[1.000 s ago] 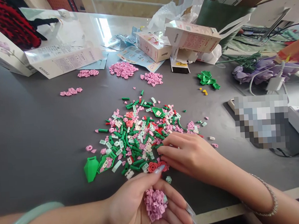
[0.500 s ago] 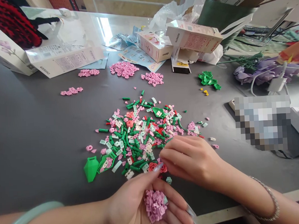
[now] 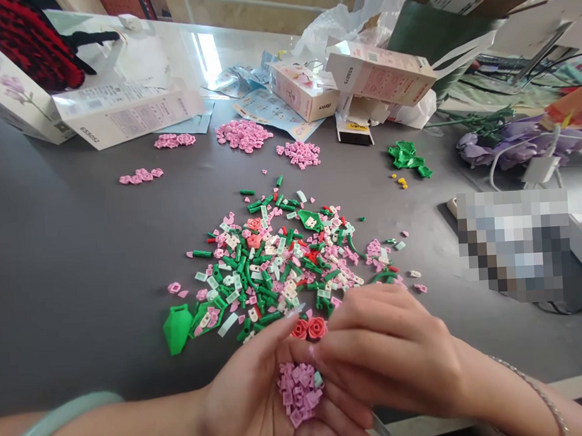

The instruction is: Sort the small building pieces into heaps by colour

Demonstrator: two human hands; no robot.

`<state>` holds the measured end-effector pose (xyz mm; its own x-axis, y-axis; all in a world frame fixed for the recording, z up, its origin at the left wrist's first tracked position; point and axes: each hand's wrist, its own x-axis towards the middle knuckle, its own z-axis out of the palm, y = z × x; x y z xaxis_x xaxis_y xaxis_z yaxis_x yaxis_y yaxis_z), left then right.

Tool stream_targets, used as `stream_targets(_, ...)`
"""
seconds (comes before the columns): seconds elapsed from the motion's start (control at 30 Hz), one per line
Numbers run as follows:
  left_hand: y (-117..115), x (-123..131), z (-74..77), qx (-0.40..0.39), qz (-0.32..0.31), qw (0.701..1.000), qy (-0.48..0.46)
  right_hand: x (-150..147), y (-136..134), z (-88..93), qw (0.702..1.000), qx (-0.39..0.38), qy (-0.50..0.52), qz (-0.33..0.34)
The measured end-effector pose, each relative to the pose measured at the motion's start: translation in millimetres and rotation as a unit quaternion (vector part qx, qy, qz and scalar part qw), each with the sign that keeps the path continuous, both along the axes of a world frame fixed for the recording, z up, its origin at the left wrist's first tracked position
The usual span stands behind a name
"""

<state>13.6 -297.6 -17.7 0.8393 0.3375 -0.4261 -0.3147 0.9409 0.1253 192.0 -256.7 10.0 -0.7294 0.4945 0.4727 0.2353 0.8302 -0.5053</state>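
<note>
Two bare hands meet at the near edge of a loose heap of small green, pink, white and red plastic building bricks (image 3: 274, 271) on a dark grey tabletop (image 3: 78, 255). The left hand (image 3: 246, 396), with a pale green bangle (image 3: 52, 422) on its wrist, lies palm up, its fingers curled into a cup around a mound of small pink plastic plates (image 3: 299, 393). The right hand (image 3: 386, 349), with a silver beaded bracelet (image 3: 538, 381) at its wrist, bends palm down over the left, its fingers held close together and reaching the mound; whether they pinch a piece is hidden.

Two red plastic rose pieces (image 3: 307, 328) lie just beyond the hands, at the edge of the heap. A bright green vase-shaped plastic piece (image 3: 177, 328) sits at the heap's left edge. Beyond the heap lie four separate clusters of pink plastic pieces (image 3: 242, 136), with a small group of green plastic leaf pieces (image 3: 407, 160) and a few tiny yellow studs (image 3: 402, 183) further right. Past those are a pink-and-white cardboard box (image 3: 381, 73), a long white cardboard box (image 3: 129, 112) and a blue-and-white printed instruction leaflet (image 3: 270, 108). Purple artificial flowers (image 3: 521, 144) lie well right of the heap, and a pixelated patch hides whatever sits below them.
</note>
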Motion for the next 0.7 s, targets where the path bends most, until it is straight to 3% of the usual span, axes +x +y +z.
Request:
stream_targets(0.23,-3,-1,-4.4,0.014,0.001,1.0,-0.006,-2,-6,11.9,0.994,-0.062,-0.036,0.077)
stream_targets(0.47,-3,-2,-0.5,0.003,0.002,1.0,0.019,3,8,-4.2,0.998,-0.027,0.007,-0.048)
stream_targets(0.6,-5,-2,-1.0,0.001,0.005,0.999,0.04,-5,33,-9.3,0.995,0.031,-0.057,-0.08)
stream_targets(0.7,-5,-1,-0.2,0.012,-0.003,0.998,0.063,-21,52,-4.8,0.981,0.045,-0.166,-0.09)
